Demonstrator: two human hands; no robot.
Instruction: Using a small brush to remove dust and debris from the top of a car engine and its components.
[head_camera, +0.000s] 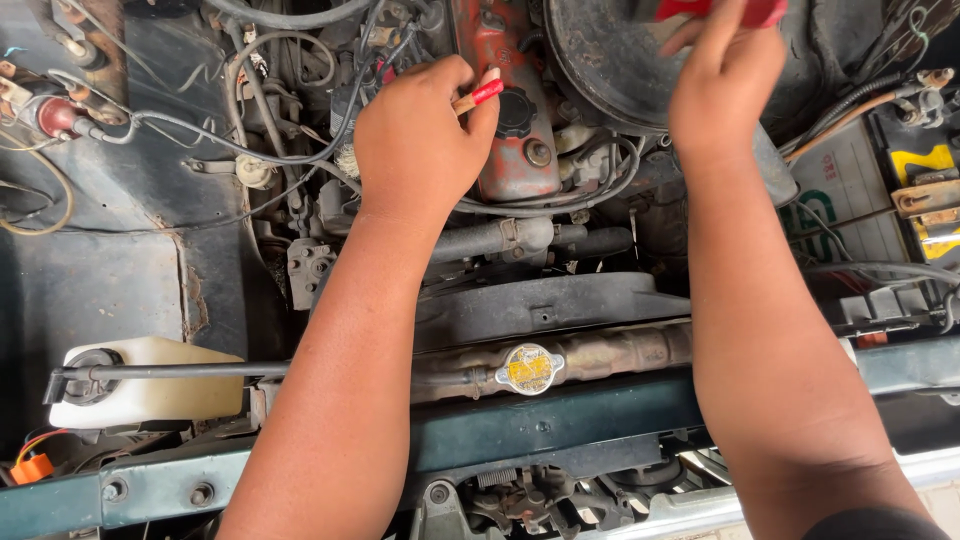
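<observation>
I leaned over the open engine bay with both arms stretched in past the radiator. My left hand was closed in a pinch around a small red-handled tool, thumb and fingers bunched so the red grip stuck out toward the orange-red valve cover; I held it low and close to the tangle of ignition leads, where only a narrow tool and a tight fist could fit. Its working tip was hidden behind my fingers, so what it touched I could not tell. My right hand reached farther back, fingers curled up over a red object at the top edge of view, resting against the round black air cleaner housing; most of that object was cut off, so I could not tell its kind, only that my fingers gripped it. Between my forearms lay the black oil filler cap on the valve cover, a grey hose and the fan shroud. Nearer me sat the radiator cap with its worn yellow face, and to the left the white coolant reservoir, crossed by a dark prop rod. The battery stood off to the right, well apart from both hands. Wires and hoses crowded every side of the left hand.
</observation>
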